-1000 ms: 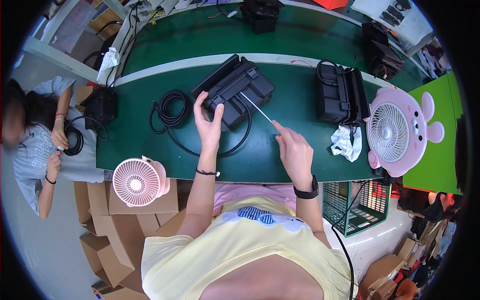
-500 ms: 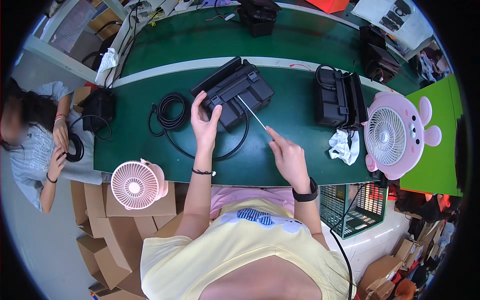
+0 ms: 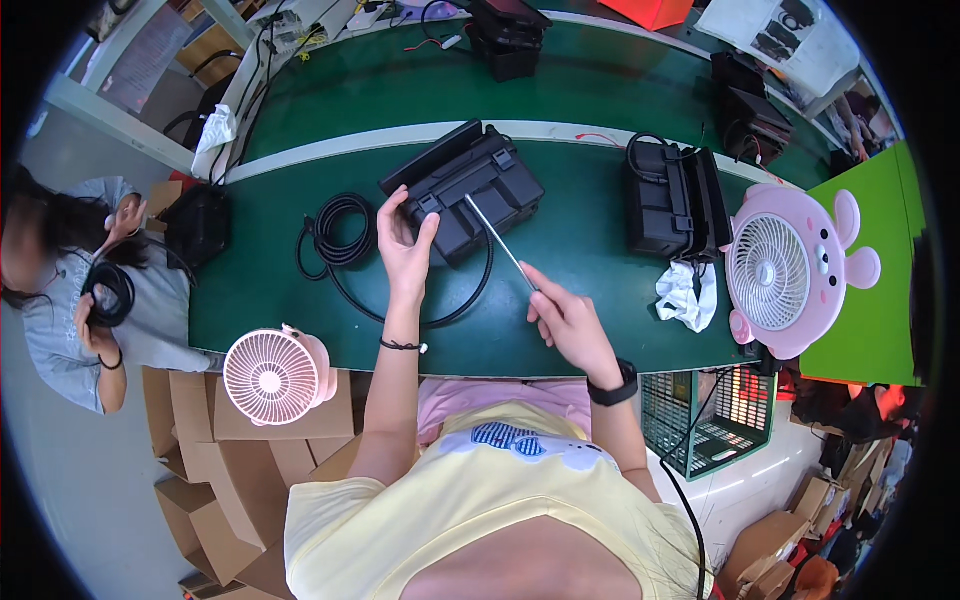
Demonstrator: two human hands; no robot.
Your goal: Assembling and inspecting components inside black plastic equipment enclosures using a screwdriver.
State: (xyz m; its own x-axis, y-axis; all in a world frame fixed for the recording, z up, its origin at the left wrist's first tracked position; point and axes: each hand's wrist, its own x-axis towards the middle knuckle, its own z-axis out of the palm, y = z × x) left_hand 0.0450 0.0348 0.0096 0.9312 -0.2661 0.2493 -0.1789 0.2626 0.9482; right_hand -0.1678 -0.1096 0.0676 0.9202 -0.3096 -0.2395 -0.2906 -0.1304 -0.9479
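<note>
A black plastic box (image 3: 490,200) with latches lies tilted on the green table in front of me. My left hand (image 3: 405,250) steadies its near left side, thumb and fingers braced against the casing. In my right hand (image 3: 568,322) is a screwdriver (image 3: 500,243) with a long thin metal shaft; most of its handle is hidden in my fingers. The shaft slants up and left, its tip against the box's near face beside a latch. A black cable (image 3: 465,312) curves from the box to a coil (image 3: 343,230) at its left.
Right of me stand a second black box (image 3: 665,200), crumpled white paper (image 3: 687,297) and a pink rabbit-shaped fan (image 3: 775,265). A small pink fan (image 3: 270,378) is at the near left, above cardboard boxes (image 3: 235,490). At the far left a co-worker holds coiled black cable (image 3: 110,295).
The screwdriver tip has shifted slightly left along the box, and my right hand has moved a little left and down. The co-worker's hands have moved apart, lifting one.
</note>
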